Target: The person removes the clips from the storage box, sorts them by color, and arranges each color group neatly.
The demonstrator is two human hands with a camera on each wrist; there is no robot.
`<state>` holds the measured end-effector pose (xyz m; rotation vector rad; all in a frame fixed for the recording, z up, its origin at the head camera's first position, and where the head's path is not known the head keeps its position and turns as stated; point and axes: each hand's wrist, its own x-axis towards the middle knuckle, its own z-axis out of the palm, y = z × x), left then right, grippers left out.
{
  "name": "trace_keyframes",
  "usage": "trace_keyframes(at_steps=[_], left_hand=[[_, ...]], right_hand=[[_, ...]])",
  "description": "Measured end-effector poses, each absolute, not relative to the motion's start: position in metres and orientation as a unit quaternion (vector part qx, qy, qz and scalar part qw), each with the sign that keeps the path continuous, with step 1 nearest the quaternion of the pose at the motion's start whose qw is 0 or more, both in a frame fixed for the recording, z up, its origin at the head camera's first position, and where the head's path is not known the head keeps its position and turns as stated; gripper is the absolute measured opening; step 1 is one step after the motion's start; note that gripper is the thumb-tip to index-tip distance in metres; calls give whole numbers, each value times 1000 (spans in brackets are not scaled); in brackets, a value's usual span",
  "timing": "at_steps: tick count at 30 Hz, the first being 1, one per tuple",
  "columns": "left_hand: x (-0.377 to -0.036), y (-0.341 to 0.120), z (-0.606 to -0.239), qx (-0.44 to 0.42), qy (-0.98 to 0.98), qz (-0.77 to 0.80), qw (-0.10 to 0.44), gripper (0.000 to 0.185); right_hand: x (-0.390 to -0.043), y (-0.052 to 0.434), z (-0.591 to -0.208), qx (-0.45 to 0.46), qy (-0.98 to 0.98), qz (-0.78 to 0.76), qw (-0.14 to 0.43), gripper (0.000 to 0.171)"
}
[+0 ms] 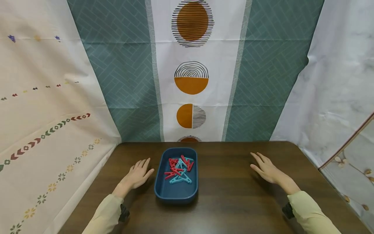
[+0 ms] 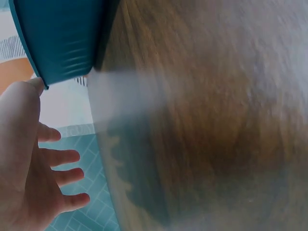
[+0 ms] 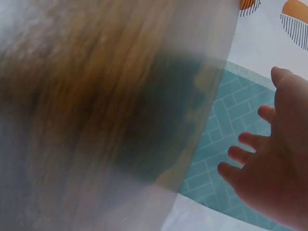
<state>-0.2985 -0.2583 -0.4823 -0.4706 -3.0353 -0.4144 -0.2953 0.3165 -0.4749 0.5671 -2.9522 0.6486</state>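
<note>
One blue tray (image 1: 176, 199) sits on the brown table (image 1: 225, 195), left of the middle, between the two hands and closer to the left one. It stands flat and open at the top. Its long side runs away from the person, toward the back cloth. Inside is a loose heap of red pegs (image 1: 176, 170) and light blue pegs (image 1: 185, 178), in the middle and back of the tray. The pegs lie over each other and point many ways, so I cannot tell the exact count.

The left hand (image 1: 136, 175) is just beside the tray, its thumb near the tray's side. Its fingers are spread wide and it holds nothing. The right hand (image 1: 268, 170) is well apart from the tray, over the right part of the table. It is wide open too, with nothing in it.

Two pale sleeves (image 1: 103, 213) cover the arms, with a black thing (image 1: 124, 213) at each wrist. The back cloth (image 1: 128, 74) is green and white, with four round shapes (image 1: 191, 86) down its middle.
</note>
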Motion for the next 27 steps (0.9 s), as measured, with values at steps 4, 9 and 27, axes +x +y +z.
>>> trace_keyframes(at_steps=[4, 9, 27], left_hand=[[-299, -257, -481, -151, -977, -148, 8, 64], [-299, -256, -478, -145, -977, -158, -5, 64], [-299, -251, -470, -161, -960, -229, -21, 61]], right_hand=[[-298, 313, -473, 189, -955, 226, 33, 61], [-298, 307, -471, 195, -952, 231, 40, 60], [-306, 275, -466, 211, -943, 246, 69, 51]])
